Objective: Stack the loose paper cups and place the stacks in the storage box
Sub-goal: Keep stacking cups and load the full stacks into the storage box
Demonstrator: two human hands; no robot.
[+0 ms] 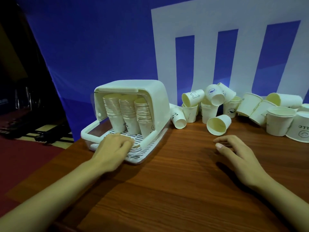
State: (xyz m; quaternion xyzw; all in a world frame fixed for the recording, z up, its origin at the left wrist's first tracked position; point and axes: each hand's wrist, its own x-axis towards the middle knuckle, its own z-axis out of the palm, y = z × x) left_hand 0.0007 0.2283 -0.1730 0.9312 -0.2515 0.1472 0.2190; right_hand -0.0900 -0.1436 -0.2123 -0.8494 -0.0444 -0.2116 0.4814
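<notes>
Left hand (113, 148) reaches forward, fingers curled; right hand (234, 151) hovers, fingers relaxed.

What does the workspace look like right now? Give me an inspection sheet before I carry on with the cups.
Surface: wooden table, bare in front.
Job's things: white storage box at left, lid raised, three cup stacks standing inside on its slatted tray.
Clutter: loose paper cups heaped at the table's back right; one cup on its side lies nearest the right hand.
Grippers: left hand rests at the box's front edge, fingers curled, holding nothing; right hand open above the table, holding nothing.
Cables: nothing seen.
Surroundings: blue and white backdrop behind; dark floor area at left.
</notes>
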